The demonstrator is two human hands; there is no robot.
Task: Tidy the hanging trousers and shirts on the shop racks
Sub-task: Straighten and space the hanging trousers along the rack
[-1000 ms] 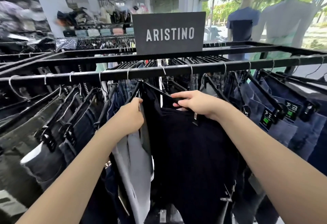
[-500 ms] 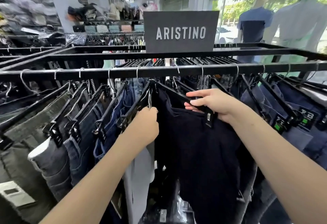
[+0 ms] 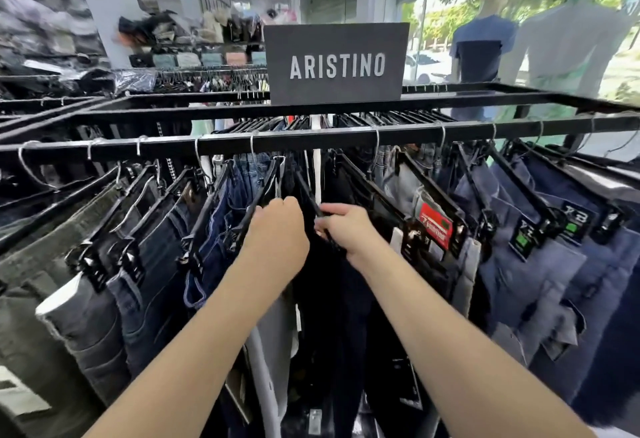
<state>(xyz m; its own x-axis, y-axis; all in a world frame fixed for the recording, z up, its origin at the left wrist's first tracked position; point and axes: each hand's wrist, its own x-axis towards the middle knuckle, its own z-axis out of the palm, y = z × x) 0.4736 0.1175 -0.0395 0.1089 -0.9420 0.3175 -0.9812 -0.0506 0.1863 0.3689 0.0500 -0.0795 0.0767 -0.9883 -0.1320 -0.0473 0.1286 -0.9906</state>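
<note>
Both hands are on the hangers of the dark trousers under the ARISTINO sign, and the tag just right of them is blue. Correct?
Not quite. In the head view the tag is red, not blue. Both the left hand and right hand do grip hangers of the dark trousers below the ARISTINO sign.

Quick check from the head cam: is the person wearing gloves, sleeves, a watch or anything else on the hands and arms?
No. Both forearms are bare right to the bottom edge of the frame, with no sleeve cuff in view. The left hand and right hand have no gloves, and no watch, bracelet or ring shows on the sides facing the camera. No markings or tags on either arm. The inner wrists and palms are hidden.
</note>
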